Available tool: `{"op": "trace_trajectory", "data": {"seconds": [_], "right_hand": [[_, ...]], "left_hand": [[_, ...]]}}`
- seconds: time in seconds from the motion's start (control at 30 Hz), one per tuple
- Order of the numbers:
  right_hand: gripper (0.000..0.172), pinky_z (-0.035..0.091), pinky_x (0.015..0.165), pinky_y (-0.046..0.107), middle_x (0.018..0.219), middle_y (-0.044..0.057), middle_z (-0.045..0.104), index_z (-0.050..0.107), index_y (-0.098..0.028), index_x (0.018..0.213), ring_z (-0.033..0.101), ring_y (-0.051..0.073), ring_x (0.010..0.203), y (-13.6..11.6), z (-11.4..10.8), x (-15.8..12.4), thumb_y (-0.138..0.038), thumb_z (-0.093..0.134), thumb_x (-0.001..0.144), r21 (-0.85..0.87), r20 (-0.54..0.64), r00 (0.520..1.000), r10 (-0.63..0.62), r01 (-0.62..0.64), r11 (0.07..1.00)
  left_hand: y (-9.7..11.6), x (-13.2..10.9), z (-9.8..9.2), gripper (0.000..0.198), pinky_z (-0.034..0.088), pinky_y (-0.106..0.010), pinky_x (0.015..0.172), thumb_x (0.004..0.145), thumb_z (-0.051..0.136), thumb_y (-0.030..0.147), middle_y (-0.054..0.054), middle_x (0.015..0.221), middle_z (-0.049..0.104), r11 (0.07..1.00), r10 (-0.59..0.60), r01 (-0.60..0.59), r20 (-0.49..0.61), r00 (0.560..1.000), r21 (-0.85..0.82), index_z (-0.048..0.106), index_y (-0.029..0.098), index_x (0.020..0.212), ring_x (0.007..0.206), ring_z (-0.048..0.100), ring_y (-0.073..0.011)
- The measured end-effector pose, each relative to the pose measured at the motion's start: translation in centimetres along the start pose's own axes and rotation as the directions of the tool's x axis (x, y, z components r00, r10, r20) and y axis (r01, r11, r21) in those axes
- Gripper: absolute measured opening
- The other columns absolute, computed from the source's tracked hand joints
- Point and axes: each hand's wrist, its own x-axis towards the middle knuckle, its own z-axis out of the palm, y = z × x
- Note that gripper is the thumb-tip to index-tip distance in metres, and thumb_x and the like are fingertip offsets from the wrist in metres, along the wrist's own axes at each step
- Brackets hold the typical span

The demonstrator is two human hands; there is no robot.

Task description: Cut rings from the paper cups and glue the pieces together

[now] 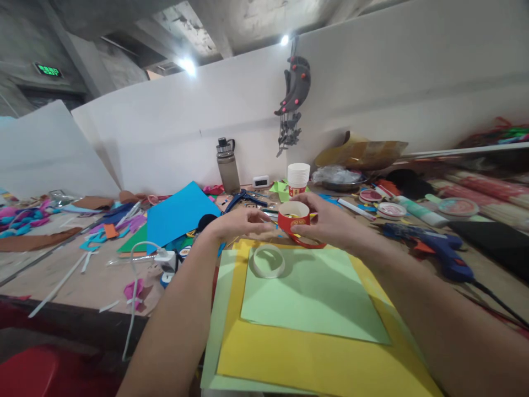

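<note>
My right hand (326, 218) is closed around a short red paper cup (285, 223) with a white inside and a gold pattern, thumb in front and fingers behind. Just under the cup, a red ring (314, 245) shows; whether it is joined to the cup I cannot tell. To the left of the cup, my left hand (239, 223) hovers with fingers stretched out and nothing in them. A white ring (270, 274) lies on a light green sheet (314, 303), which rests on a larger yellow sheet (289, 355).
Stacked paper cups (298, 175) stand behind my right hand, with a grey bottle (228, 168) further left. A blue glue gun (444, 256) lies at right. Blue paper (182, 215), a white charger (166, 260) with its cable, and coloured scraps are at left.
</note>
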Motion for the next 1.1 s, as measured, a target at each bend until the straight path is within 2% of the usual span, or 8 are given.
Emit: {"op": "trace_trajectory", "data": {"seconds": [0.1,0.2,0.33,0.43,0.57,0.83,0.93,1.1], "right_hand": [[0.05,0.052,0.073,0.03,0.108,0.006,0.068,0.056,-0.021,0.117,0.066,0.022,0.089,-0.6,-1.1,-0.6,-0.031,0.069,0.069,-0.101,0.203,0.979,-0.023,0.044,0.994],[0.047,0.051,0.074,0.029,0.114,0.007,0.067,0.059,-0.023,0.115,0.065,0.021,0.09,-1.1,-1.7,-1.2,-0.033,0.068,0.07,-0.165,0.328,0.942,-0.076,0.137,0.977],[0.057,0.05,0.079,0.03,0.126,0.007,0.062,0.057,-0.025,0.124,0.063,0.024,0.1,-1.5,-1.9,-1.8,-0.031,0.067,0.068,-0.242,0.375,0.925,-0.058,0.158,0.957],[0.054,0.048,0.087,0.034,0.126,0.007,0.063,0.06,-0.026,0.121,0.059,0.028,0.111,-1.8,-1.6,-2.1,-0.028,0.067,0.067,-0.281,0.434,0.9,-0.047,0.184,0.942],[0.047,0.048,0.085,0.035,0.12,0.007,0.066,0.064,-0.026,0.118,0.06,0.029,0.108,-1.7,-1.0,-2.2,-0.031,0.065,0.071,-0.265,0.526,0.846,-0.082,0.254,0.93],[0.053,0.05,0.08,0.038,0.114,0.007,0.067,0.065,-0.031,0.119,0.063,0.03,0.1,-0.8,-0.5,-2.3,-0.023,0.066,0.067,-0.34,0.518,0.855,-0.011,0.217,0.915],[0.052,0.049,0.081,0.038,0.11,0.006,0.067,0.066,-0.033,0.117,0.062,0.029,0.1,-0.5,-0.5,-2.3,-0.033,0.073,0.066,-0.282,0.531,0.845,-0.064,0.248,0.927],[0.061,0.047,0.089,0.04,0.119,0.007,0.065,0.063,-0.033,0.126,0.06,0.031,0.108,-0.4,-0.6,-2.4,-0.047,0.074,0.067,-0.276,0.475,0.876,-0.078,0.233,0.933]], "left_hand": [[0.5,-0.9,-0.6,0.074,0.045,-0.032,0.088,0.063,0.08,0.049,-0.009,0.124,0.061,0.982,0.005,-0.037,0.174,0.985,0.185,0.056,0.023,0.129,0.108,0.058,-0.0212],[0.8,-1.1,-0.1,0.089,0.045,-0.033,0.092,0.058,0.083,0.047,-0.008,0.138,0.052,0.94,-0.007,-0.082,0.261,0.965,0.33,0.047,0.028,0.137,0.113,0.055,-0.0224],[0.8,-0.8,1.0,0.089,0.043,-0.033,0.095,0.057,0.081,0.052,-0.007,0.139,0.048,0.875,-0.035,-0.118,0.304,0.952,0.469,0.047,0.027,0.135,0.116,0.053,-0.024],[0.9,-0.6,1.3,0.082,0.043,-0.032,0.093,0.059,0.079,0.054,-0.006,0.133,0.052,0.847,-0.044,-0.131,0.314,0.948,0.515,0.049,0.027,0.13,0.113,0.054,-0.0237],[1.3,-0.7,1.3,0.076,0.045,-0.029,0.085,0.059,0.079,0.052,-0.005,0.121,0.058,0.833,-0.098,-0.087,0.3,0.949,0.546,0.053,0.024,0.124,0.103,0.058,-0.0213],[1.2,-0.8,1.2,0.072,0.044,-0.028,0.084,0.06,0.078,0.052,-0.005,0.118,0.061,0.835,-0.109,-0.073,0.296,0.949,0.545,0.054,0.023,0.122,0.102,0.059,-0.0211],[1.3,-0.9,1.3,0.074,0.044,-0.029,0.086,0.06,0.079,0.051,-0.005,0.122,0.06,0.832,-0.118,-0.063,0.287,0.951,0.551,0.054,0.024,0.123,0.104,0.058,-0.0216],[1.5,-0.9,1.3,0.072,0.044,-0.028,0.085,0.061,0.079,0.048,-0.005,0.122,0.061,0.836,-0.115,-0.069,0.297,0.948,0.545,0.054,0.024,0.124,0.104,0.058,-0.0215]]}}
